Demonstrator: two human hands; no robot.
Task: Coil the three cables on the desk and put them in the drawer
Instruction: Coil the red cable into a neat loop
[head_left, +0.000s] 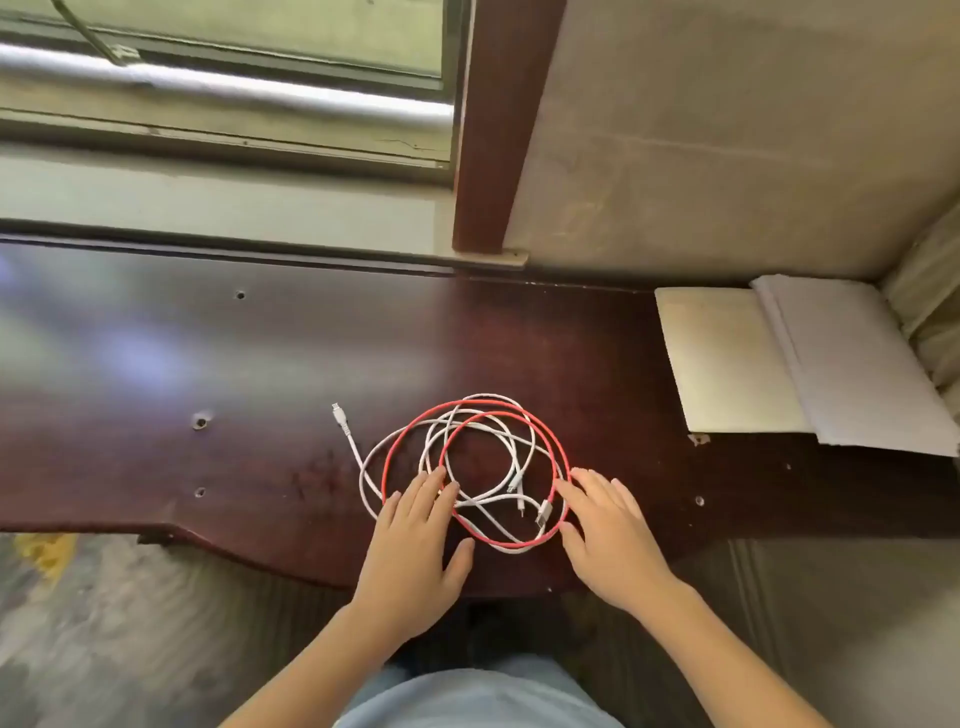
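On the dark wooden desk (260, 364) beneath a window, a red cable (540, 431) and white cables (363, 467) lie tangled near the front edge. The left hand (415, 540) and right hand (608, 535) rest flat and spread beside them, gripping nothing. They look light and limp; best pinched at a plug.

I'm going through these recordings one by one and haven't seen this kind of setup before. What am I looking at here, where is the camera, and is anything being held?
There is no machine here. One wide-angle camera sits on a person's head and looks down, so the two bare arms coming in from the bottom are the wearer's own. The dark red-brown wooden desk stands under a window. On it lies a loose tangle: a red cable looped in rings, mixed with thin white cables; how many white ones I cannot tell. The left hand rests flat with its fingertips on the tangle's near-left edge. The right hand rests open at its right edge. Neither has closed a grip, so nothing is held. A pale cardboard sheet and a stack of white paper lie far right. No drawer is visible.
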